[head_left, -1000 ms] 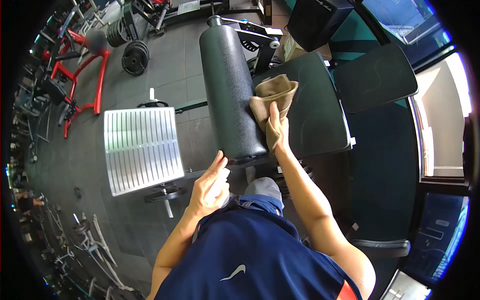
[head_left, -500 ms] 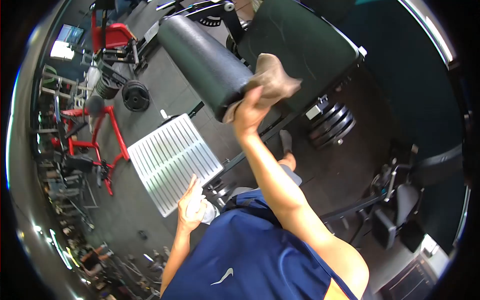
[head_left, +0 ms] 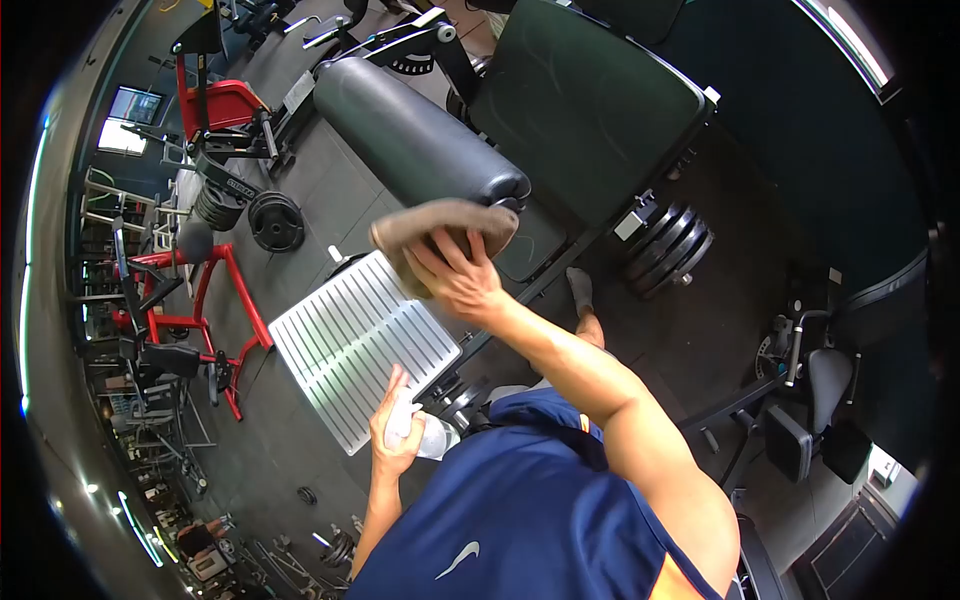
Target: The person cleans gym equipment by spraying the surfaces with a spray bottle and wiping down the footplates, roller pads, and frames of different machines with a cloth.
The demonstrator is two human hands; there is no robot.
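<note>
A brown cloth (head_left: 440, 222), blurred at its edges, is pressed by my right hand (head_left: 462, 277) against the lower end of a black padded roller (head_left: 415, 130). The fingers of that hand are bent over the cloth. On the left, my left hand (head_left: 392, 425) is wrapped round a clear spray bottle (head_left: 436, 438) with a white top, close to the near edge of a ribbed metal footplate (head_left: 350, 350). The footplate lies below the roller.
A wide dark pad (head_left: 590, 110) is beyond the roller, with weight plates (head_left: 672, 245) at its right. Red gym machines (head_left: 210, 290) and a black plate (head_left: 275, 221) stand left. Another seat machine (head_left: 825, 390) is at right. A person (head_left: 200, 537) shows far off at lower left.
My right hand and the cloth have moved left and down, from the roller's side to below its end. The end cap of the roller now shows. My left hand still holds the bottle.
</note>
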